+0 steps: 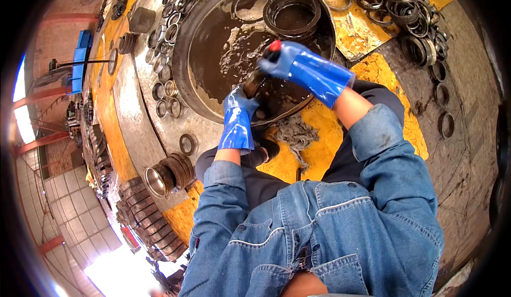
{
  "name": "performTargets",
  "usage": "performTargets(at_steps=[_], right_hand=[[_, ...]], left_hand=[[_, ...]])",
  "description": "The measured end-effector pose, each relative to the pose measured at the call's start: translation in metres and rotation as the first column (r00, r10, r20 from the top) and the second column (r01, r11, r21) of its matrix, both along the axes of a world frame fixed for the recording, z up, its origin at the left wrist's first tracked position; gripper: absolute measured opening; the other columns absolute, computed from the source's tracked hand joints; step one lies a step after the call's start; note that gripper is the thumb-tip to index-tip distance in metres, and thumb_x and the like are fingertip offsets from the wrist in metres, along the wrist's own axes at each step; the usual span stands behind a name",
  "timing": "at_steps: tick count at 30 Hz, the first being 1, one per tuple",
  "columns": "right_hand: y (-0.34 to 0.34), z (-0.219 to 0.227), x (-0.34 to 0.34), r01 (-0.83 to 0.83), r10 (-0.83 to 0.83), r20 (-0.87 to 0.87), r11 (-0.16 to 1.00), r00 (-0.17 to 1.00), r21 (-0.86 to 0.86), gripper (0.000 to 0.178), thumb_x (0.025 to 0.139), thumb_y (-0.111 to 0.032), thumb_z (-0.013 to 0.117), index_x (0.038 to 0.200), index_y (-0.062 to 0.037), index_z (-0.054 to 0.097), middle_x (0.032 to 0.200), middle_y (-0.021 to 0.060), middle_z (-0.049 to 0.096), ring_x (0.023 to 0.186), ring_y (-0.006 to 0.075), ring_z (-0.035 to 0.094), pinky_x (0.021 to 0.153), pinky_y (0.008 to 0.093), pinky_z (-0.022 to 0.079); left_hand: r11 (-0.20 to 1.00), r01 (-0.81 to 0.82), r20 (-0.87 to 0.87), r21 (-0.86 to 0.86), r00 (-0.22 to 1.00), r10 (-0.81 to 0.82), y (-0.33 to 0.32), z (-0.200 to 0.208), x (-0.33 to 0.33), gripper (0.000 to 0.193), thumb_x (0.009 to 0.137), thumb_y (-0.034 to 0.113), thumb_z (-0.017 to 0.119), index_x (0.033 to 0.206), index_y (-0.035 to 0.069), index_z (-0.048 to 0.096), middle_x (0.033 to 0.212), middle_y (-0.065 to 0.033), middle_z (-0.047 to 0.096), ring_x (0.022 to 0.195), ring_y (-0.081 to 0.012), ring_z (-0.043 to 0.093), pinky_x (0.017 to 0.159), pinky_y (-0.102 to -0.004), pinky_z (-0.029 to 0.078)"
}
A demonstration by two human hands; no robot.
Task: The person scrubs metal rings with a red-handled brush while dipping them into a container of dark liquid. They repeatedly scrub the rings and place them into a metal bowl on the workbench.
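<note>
My left hand (239, 105), in a wet blue rubber glove, is closed at the near rim of a big round tub (183, 73) of dark liquid. Beside its fingers is a dark brown piece (254, 83), smeared by motion; I cannot tell its kind. My right hand (290, 62), gloved alike, is closed above the liquid around a dark tool with a red end (275, 45). Whether that tool and the brown piece are joined is hidden. Foam floats on the liquid. Large dark rings (291, 34) sit stacked in the tub's far right part.
Many small metal rings (170, 34) stand left of the tub. A heap of dark rings (402, 10) lies far right, with loose rings (446, 124) below it. Stacked rings (181, 169) lie at near left. A grey rag (295, 135) lies on yellow flooring between my legs.
</note>
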State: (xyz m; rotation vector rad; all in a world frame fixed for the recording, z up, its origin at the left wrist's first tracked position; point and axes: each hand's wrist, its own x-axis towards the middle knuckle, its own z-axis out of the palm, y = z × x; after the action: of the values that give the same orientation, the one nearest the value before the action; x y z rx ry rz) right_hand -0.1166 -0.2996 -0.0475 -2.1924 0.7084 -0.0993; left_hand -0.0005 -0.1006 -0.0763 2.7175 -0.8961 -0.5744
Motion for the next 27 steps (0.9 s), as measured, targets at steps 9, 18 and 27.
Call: performTargets(at_steps=[9, 18, 27], right_hand=[[0.022, 0.014, 0.002, -0.144, 0.163, 0.350, 0.986, 0.923, -0.080, 0.038, 0.092, -0.050, 0.070, 0.096, -0.0128, 0.076, 0.084, 0.0140, 0.074, 0.083, 0.0340, 0.073, 0.075, 0.0445, 0.059], [-0.029, -0.025, -0.004, 0.231, -0.215, -0.104, 0.956, 0.971, 0.179, 0.048, 0.091, -0.049, 0.063, 0.109, -0.0063, 0.077, 0.107, 0.0221, 0.075, 0.102, 0.0406, 0.072, 0.092, 0.0460, 0.057], [-0.026, -0.042, 0.013, 0.166, -0.106, -0.418, 0.980, 0.902, 0.111, 0.047, 0.093, -0.051, 0.066, 0.125, -0.0176, 0.075, 0.129, 0.0097, 0.073, 0.118, 0.0325, 0.071, 0.095, 0.0513, 0.056]], left_hand=[[1.000, -0.023, -0.073, -0.005, 0.997, 0.023, -0.003, 0.008, -0.005, 0.046, 0.076, 0.034, 0.085, 0.116, 0.012, 0.076, 0.112, -0.0150, 0.077, 0.108, -0.0341, 0.072, 0.096, -0.0424, 0.057], [0.950, 0.116, 0.053, 0.291, 0.989, -0.137, -0.033, 0.022, -0.002, 0.065, 0.079, 0.049, 0.080, 0.130, 0.010, 0.067, 0.126, -0.0185, 0.072, 0.119, -0.0368, 0.067, 0.103, -0.0446, 0.053], [0.870, 0.381, 0.024, 0.313, 0.913, -0.408, -0.117, 0.031, -0.019, 0.039, 0.085, 0.023, 0.076, 0.120, 0.007, 0.073, 0.118, -0.0239, 0.072, 0.115, -0.0417, 0.068, 0.099, -0.0481, 0.054]])
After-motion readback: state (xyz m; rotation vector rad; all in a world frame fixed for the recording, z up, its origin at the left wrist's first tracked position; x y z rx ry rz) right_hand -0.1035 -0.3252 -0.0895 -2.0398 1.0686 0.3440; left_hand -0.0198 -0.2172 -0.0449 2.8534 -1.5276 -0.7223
